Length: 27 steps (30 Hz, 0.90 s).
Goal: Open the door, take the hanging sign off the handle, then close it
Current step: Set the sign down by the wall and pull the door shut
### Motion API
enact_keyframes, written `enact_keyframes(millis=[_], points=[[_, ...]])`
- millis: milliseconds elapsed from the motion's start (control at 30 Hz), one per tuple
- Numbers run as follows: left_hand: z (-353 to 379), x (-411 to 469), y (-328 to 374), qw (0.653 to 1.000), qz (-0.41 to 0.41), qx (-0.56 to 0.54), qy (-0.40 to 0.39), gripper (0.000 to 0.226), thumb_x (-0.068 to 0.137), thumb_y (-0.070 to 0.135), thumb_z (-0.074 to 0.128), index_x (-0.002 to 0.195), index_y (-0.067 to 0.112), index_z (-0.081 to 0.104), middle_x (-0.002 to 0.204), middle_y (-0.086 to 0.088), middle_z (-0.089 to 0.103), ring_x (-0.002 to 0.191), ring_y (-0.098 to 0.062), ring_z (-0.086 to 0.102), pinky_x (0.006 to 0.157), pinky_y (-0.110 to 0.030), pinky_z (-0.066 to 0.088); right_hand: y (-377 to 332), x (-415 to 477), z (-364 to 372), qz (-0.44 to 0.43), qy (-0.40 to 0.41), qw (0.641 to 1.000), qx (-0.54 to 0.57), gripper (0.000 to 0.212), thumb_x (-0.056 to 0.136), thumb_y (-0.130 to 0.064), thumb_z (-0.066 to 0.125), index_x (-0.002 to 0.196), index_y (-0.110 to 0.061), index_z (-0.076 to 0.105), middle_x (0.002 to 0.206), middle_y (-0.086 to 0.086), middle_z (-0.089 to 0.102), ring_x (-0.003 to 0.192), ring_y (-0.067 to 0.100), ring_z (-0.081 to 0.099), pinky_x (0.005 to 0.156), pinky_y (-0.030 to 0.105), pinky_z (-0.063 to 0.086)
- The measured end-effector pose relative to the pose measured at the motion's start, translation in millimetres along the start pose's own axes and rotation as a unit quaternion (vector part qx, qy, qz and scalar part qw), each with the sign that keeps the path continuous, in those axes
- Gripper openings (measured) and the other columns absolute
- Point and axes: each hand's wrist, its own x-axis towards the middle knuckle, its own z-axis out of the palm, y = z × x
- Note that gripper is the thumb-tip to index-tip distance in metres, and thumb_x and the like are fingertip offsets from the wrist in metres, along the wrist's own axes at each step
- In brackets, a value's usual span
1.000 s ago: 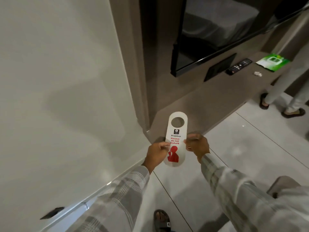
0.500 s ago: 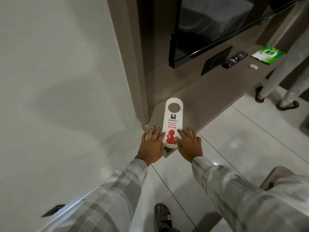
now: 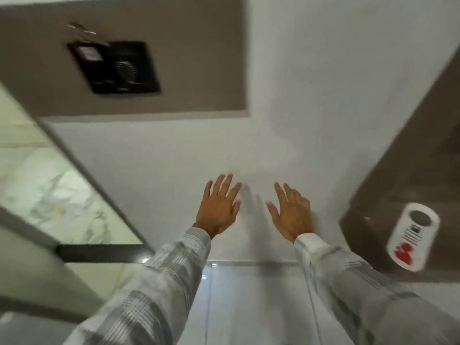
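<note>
The white door sign (image 3: 412, 236) with red print and a round hole lies flat on the brown counter (image 3: 388, 195) at the right edge, nobody holding it. My left hand (image 3: 219, 205) and my right hand (image 3: 291, 212) are raised in front of a white wall (image 3: 249, 150), fingers spread, both holding nothing. I cannot tell whether the palms touch the wall. The view is blurred. No door handle shows.
A brown wall panel (image 3: 186, 58) at the top left carries a black switch plate (image 3: 114, 67). A dark-framed opening (image 3: 82, 170) at the left shows marble tiles behind it. Pale floor tiles (image 3: 249, 302) lie below my arms.
Both hands left the sign, which stays on the counter. My head turned left, so the sign is now at the right edge and the hands are lifted with spread fingers before the white wall.
</note>
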Motion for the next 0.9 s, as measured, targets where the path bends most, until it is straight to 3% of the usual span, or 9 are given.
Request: enact_keyframes(millis=[167,300,533,667,800,900], points=[[-90,-92,-149,0.981,-0.150,0.071,0.102,0.055,0.100,0.044,0.034,0.152,0.024,0.031,0.165,-0.008,0.018,0.153,-0.030,0.014,0.122,-0.053,0.011,-182,37,-20,-0.173,0.040,0.983,0.046,0.061,0.104,-0.049,0.040,0.157,-0.020,0.032,0.161,0.012,0.035,0.143,0.033,0.039,0.112,0.050,0.031],[-162,-205,-235,0.923,-0.297,0.155,0.192,0.056,0.097,0.037,0.045,0.149,0.020,0.037,0.163,-0.012,0.024,0.151,-0.032,0.022,0.120,-0.056,0.018,-339,38,-44,-0.329,0.073,0.938,0.078,0.061,0.104,-0.048,0.042,0.157,-0.021,0.031,0.162,0.012,0.033,0.144,0.031,0.038,0.111,0.049,0.031],[-224,-345,-295,0.828,-0.426,0.237,0.276,0.075,0.091,0.043,0.042,0.156,0.022,0.011,0.165,-0.015,0.012,0.152,-0.030,0.014,0.121,-0.054,0.004,-550,3,-108,-0.544,0.142,0.821,0.096,0.061,0.103,-0.038,0.045,0.159,-0.024,0.026,0.166,0.009,0.024,0.152,0.027,0.027,0.116,0.049,0.025],[-229,-380,-316,0.770,-0.526,0.190,0.309,0.075,0.095,0.049,0.034,0.156,0.016,0.006,0.166,-0.011,0.010,0.154,-0.027,0.007,0.122,-0.053,0.004,-622,-11,-136,-0.597,0.187,0.775,0.084,0.063,0.103,-0.033,0.041,0.161,-0.023,0.018,0.168,0.009,0.018,0.154,0.024,0.020,0.118,0.049,0.027],[-224,-386,-339,0.786,-0.560,0.103,0.243,0.076,0.098,0.057,0.025,0.156,0.014,0.003,0.167,-0.008,0.008,0.154,-0.024,0.005,0.123,-0.051,0.005,-677,-21,-156,-0.664,0.230,0.709,0.060,0.065,0.103,-0.035,0.040,0.161,-0.021,0.016,0.169,0.012,0.013,0.156,0.026,0.015,0.121,0.049,0.024],[-214,-385,-350,0.804,-0.548,0.067,0.219,0.075,0.098,0.059,0.025,0.156,0.017,0.002,0.167,-0.006,0.007,0.154,-0.022,0.006,0.124,-0.049,0.006,-698,-10,-160,-0.676,0.252,0.689,0.064,0.066,0.102,-0.036,0.042,0.161,-0.020,0.017,0.169,0.015,0.008,0.156,0.028,0.012,0.124,0.049,0.022]])
